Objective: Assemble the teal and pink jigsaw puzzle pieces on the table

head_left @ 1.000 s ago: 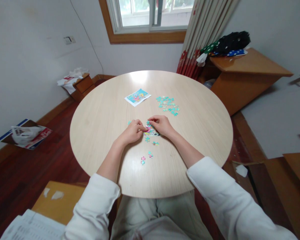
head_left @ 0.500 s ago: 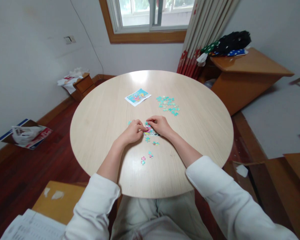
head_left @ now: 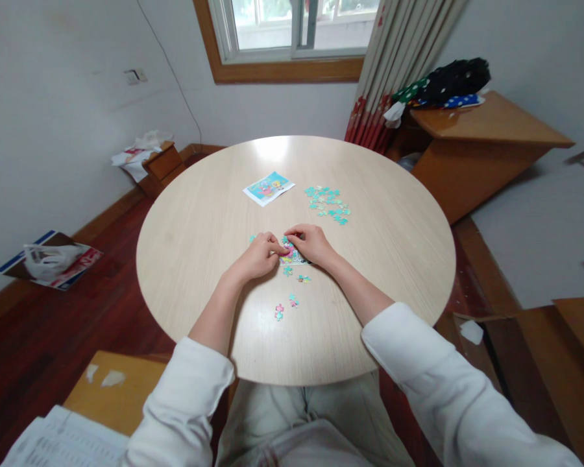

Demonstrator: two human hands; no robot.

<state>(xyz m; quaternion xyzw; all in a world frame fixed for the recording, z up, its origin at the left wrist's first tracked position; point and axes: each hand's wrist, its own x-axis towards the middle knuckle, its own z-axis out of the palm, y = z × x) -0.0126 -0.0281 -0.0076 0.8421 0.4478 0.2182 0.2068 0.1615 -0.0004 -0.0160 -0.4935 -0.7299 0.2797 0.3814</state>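
Observation:
A partly joined jigsaw puzzle (head_left: 292, 258) in pink, yellow and teal lies on the table between my hands, partly hidden by them. My left hand (head_left: 261, 254) is curled at its left side, the extended finger and thumb pressing on it. At its top edge my right hand (head_left: 312, 244) pinches a teal puzzle piece (head_left: 285, 239), which touches or nearly touches the joined part. Several loose pieces lie toward me, among them a pink and teal piece (head_left: 279, 312) and a multicoloured piece (head_left: 303, 279). Another teal piece (head_left: 252, 239) shows behind my left hand.
A spread of loose teal pieces (head_left: 327, 202) lies farther back on the round table (head_left: 194, 227). Left of it is a printed picture sheet (head_left: 268, 188) with cartoon figures. A wooden cabinet (head_left: 486, 130) holding cloths stands beyond the table's right side.
Almost nothing differs. Both hands keep their places at the joined puzzle, the right still pinching the teal piece; the view has shifted very slightly.

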